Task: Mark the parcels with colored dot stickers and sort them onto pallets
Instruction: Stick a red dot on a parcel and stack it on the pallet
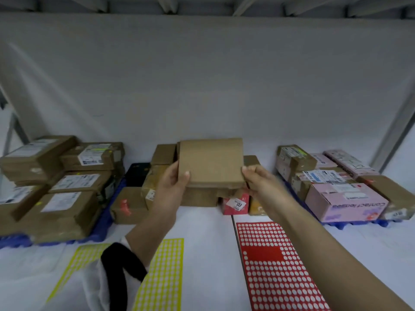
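- The person is holding a flat, plain brown cardboard parcel (211, 162) in mid-air, above the middle heap of unsorted cardboard boxes (132, 205) at the far side of the white table (208, 232).
- The left hand (173, 182) is gripping its left edge, thumb lying on the top face. The right hand (258, 178) is pinching the near right corner, fingers curled.
- They are keeping it roughly level, top face towards them, presumably so a dot can go on (no label or sticker is showing there).
- The yellow dot-sticker sheet (166, 274) is lying near left and the red dot-sticker sheet (276, 265) near right, each seemingly beside its own stack: the left blue plastic pallet (13, 241) and the right blue plastic pallet (359, 223).
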